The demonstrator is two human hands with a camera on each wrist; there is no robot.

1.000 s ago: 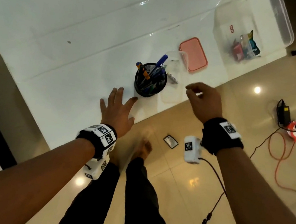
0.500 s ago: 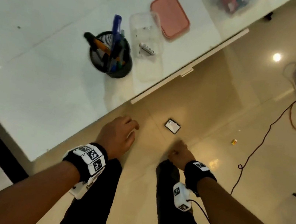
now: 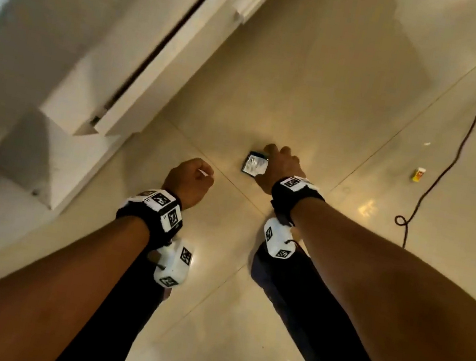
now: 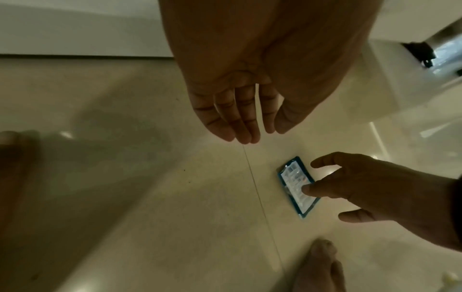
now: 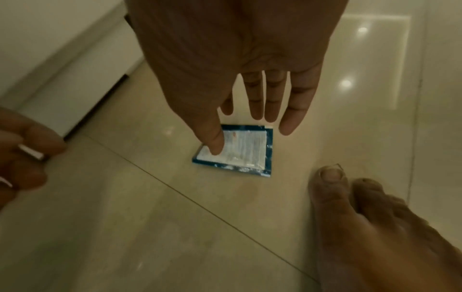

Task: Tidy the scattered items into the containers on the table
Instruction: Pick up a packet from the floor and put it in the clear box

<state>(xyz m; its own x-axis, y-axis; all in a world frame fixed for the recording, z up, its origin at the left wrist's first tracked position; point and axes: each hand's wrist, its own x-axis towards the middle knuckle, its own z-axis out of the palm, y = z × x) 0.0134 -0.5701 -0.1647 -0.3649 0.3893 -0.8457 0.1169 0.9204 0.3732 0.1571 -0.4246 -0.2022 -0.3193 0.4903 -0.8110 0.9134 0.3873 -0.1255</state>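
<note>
A flat square sachet [image 3: 253,165] with a blue border and white face lies on the beige floor tiles. My right hand [image 3: 280,162] is down over it with fingers spread and nearly straight. In the right wrist view the thumb tip [image 5: 215,146] touches the sachet [image 5: 247,150], and the other fingers hover past its far edge. The left wrist view shows a right fingertip [image 4: 308,189] on the sachet [image 4: 295,181]. My left hand [image 3: 192,174] hangs to the left of it, loosely curled and holding nothing [image 4: 250,130]. The table top and its containers are out of view.
The white table edge and base [image 3: 154,73] rise at the left. A black cable [image 3: 454,146] snakes across the floor at the right, with a small yellow item [image 3: 418,174] beside it. My bare foot [image 5: 362,217] stands just right of the sachet.
I have bent down from the table to the floor. Both hands dropped, and the right hand reached forward onto the sachet. The table top left the view.
</note>
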